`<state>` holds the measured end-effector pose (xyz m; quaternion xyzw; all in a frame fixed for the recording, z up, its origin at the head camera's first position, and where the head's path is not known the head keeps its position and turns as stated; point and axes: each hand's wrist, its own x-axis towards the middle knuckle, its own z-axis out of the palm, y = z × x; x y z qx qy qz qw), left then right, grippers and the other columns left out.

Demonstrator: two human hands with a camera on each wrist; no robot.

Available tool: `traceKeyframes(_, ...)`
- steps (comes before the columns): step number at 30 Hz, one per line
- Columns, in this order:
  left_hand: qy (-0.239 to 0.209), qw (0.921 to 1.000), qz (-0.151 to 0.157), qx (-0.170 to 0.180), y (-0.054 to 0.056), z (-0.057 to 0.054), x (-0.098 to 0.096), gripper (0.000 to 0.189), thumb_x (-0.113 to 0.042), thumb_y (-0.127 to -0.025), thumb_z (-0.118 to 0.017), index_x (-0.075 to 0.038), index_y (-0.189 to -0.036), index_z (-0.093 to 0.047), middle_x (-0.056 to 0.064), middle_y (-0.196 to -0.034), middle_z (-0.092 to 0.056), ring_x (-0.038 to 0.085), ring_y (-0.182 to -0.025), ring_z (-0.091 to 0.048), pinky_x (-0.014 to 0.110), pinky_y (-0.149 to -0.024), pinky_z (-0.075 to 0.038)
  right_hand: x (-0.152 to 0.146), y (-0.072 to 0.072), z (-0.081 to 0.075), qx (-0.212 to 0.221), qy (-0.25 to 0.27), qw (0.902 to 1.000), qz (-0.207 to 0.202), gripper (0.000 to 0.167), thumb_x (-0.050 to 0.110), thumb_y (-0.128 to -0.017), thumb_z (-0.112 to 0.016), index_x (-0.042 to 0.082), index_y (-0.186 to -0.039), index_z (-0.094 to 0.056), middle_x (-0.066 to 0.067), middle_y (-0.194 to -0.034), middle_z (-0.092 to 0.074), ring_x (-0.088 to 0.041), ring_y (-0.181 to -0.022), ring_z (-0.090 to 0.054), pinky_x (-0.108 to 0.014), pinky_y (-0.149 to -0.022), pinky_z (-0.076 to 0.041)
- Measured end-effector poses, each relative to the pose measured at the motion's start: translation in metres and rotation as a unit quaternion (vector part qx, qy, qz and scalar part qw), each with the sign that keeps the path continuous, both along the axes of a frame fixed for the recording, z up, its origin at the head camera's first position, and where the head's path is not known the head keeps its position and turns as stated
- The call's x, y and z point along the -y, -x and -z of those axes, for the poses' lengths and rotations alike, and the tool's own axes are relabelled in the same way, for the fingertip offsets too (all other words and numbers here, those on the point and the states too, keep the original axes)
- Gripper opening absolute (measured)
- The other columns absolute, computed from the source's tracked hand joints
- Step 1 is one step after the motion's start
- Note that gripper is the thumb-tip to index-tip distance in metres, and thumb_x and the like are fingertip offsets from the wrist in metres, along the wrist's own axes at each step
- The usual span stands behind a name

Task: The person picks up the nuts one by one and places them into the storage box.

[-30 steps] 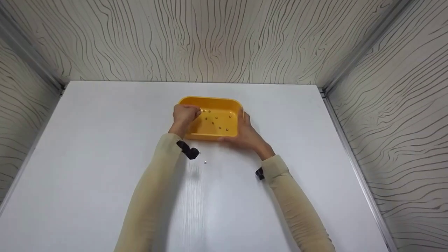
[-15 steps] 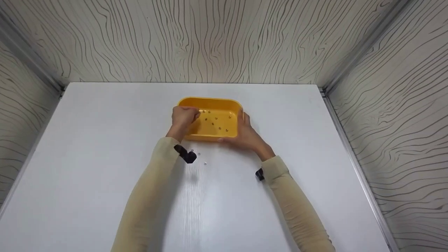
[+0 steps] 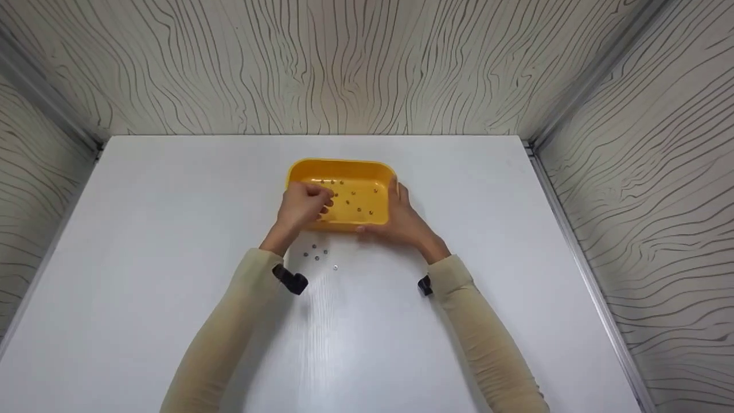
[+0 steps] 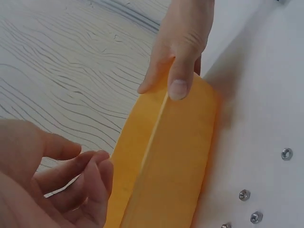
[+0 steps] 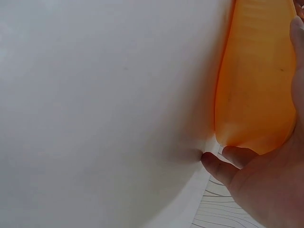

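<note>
A yellow plastic tray (image 3: 344, 226) stands on the white table, with several small hex nuts (image 3: 359, 210) scattered over its floor. My left hand (image 3: 301, 205) is over the tray's left end. Its fingers are loosely bent with the thumb apart, and nothing shows between them in the left wrist view. At the tray's near right corner, my right hand (image 3: 404, 221) grips the wall, its thumb on the near side. More metal nuts (image 4: 256, 217) lie on the table in front of the tray.
The white table (image 3: 487, 321) runs back to a wood-patterned panel (image 3: 355, 69), with another panel (image 3: 659, 189) on the right. One nut (image 3: 335, 268) lies slightly apart from the others on the table.
My left hand has drawn back toward me inside the tray, and its fingers have loosened. Nuts on the table that the left wrist hid are now visible. The right hand has stayed in place.
</note>
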<state>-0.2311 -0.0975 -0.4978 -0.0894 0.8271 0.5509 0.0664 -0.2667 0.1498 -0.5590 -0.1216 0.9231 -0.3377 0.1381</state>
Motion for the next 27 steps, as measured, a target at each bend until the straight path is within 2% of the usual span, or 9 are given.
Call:
traceKeyframes(3,0.049,0.9973,0.051,-0.022,-0.015,0.0,-0.002,0.026,-0.02,-0.101,-0.063,-0.004,-0.108,-0.082,0.012,-0.11,-0.079,0.02,-0.087,-0.07,0.022,-0.07,-0.057,0.0,0.0,0.0,0.004,0.007,1.0,0.002,0.161,0.084,-0.061,-0.081,0.019,-0.167,0.021,-0.014,-0.177,0.003,-0.033,-0.151,-0.041,-0.051,-0.125,-0.039)
traceKeyframes(6,0.106,0.9871,0.115,-0.035,-0.03,0.003,-0.004,0.025,-0.021,-0.1,-0.065,-0.004,-0.105,-0.082,0.008,-0.097,-0.078,0.016,-0.075,-0.063,0.022,-0.061,-0.049,0.0,0.0,0.0,0.001,0.012,0.9999,0.0,0.16,0.083,-0.062,-0.082,0.02,-0.167,0.021,-0.015,-0.176,0.0,-0.032,-0.149,-0.043,-0.052,-0.123,-0.041)
traceKeyframes(8,0.143,0.9763,0.157,-0.041,-0.039,0.007,-0.005,0.024,-0.022,-0.1,-0.066,-0.004,-0.1,-0.082,0.008,-0.084,-0.074,0.014,-0.064,-0.057,0.024,-0.057,-0.043,0.001,0.0,0.001,-0.003,0.011,0.9999,-0.001,0.16,0.083,-0.062,-0.082,0.02,-0.167,0.02,-0.015,-0.176,-0.001,-0.032,-0.148,-0.043,-0.052,-0.123,-0.042)
traceKeyframes(10,0.174,0.9634,0.196,-0.054,-0.047,0.012,-0.005,0.021,-0.019,-0.099,-0.067,-0.003,-0.097,-0.081,0.006,-0.08,-0.072,0.012,-0.062,-0.056,0.025,-0.058,-0.046,0.001,0.0,0.0,-0.007,0.009,0.9999,-0.003,0.159,0.082,-0.063,-0.083,0.017,-0.167,0.019,-0.017,-0.176,-0.002,-0.034,-0.149,-0.043,-0.053,-0.122,-0.043)
traceKeyframes(12,0.195,0.9519,0.228,-0.063,-0.054,0.016,-0.006,0.02,-0.017,-0.099,-0.068,-0.002,-0.098,-0.08,0.007,-0.082,-0.074,0.014,-0.065,-0.06,0.029,-0.062,-0.052,0.001,0.0,0.0,-0.007,0.002,1.0,-0.001,0.16,0.082,-0.063,-0.082,0.014,-0.167,0.018,-0.018,-0.176,0.0,-0.036,-0.151,-0.041,-0.052,-0.122,-0.043)
traceKeyframes(15,0.222,0.9345,0.268,-0.072,-0.062,0.022,-0.008,0.022,-0.016,-0.099,-0.069,-0.001,-0.11,-0.079,0.011,-0.098,-0.078,0.02,-0.082,-0.068,0.039,-0.08,-0.061,0.001,0.0,-0.002,-0.002,-0.008,1.0,-0.001,0.16,0.082,-0.064,-0.081,0.012,-0.166,0.02,-0.019,-0.177,0.003,-0.038,-0.154,-0.037,-0.052,-0.124,-0.041)
traceKeyframes(18,0.259,0.9146,0.299,-0.083,-0.069,0.03,-0.009,0.027,-0.016,-0.1,-0.066,0.002,-0.118,-0.076,0.017,-0.109,-0.076,0.031,-0.096,-0.072,0.048,-0.09,-0.061,0.0,0.0,-0.002,0.003,-0.01,0.9999,-0.002,0.159,0.082,-0.065,-0.081,0.014,-0.166,0.021,-0.019,-0.177,0.005,-0.038,-0.157,-0.033,-0.051,-0.126,-0.038)
traceKeyframes(22,0.284,0.8943,0.314,-0.145,-0.077,0.045,-0.011,0.023,-0.007,-0.099,-0.062,0.004,-0.114,-0.076,0.019,-0.111,-0.076,0.037,-0.104,-0.074,0.053,-0.097,-0.06,0.0,0.0,-0.003,0.001,-0.008,1.0,-0.004,0.156,0.079,-0.068,-0.082,0.014,-0.166,0.021,-0.019,-0.177,0.005,-0.038,-0.157,-0.033,-0.05,-0.127,-0.037)
traceKeyframes(27,0.326,0.8607,0.312,-0.236,-0.087,0.06,-0.013,0.015,-0.004,-0.098,-0.064,-0.001,-0.104,-0.078,0.012,-0.098,-0.076,0.031,-0.095,-0.075,0.047,-0.086,-0.063,0.0,0.0,0.0,0.001,-0.005,1.0,-0.004,0.156,0.077,-0.068,-0.083,0.015,-0.166,0.021,-0.018,-0.177,0.004,-0.038,-0.156,-0.034,-0.05,-0.126,-0.038)
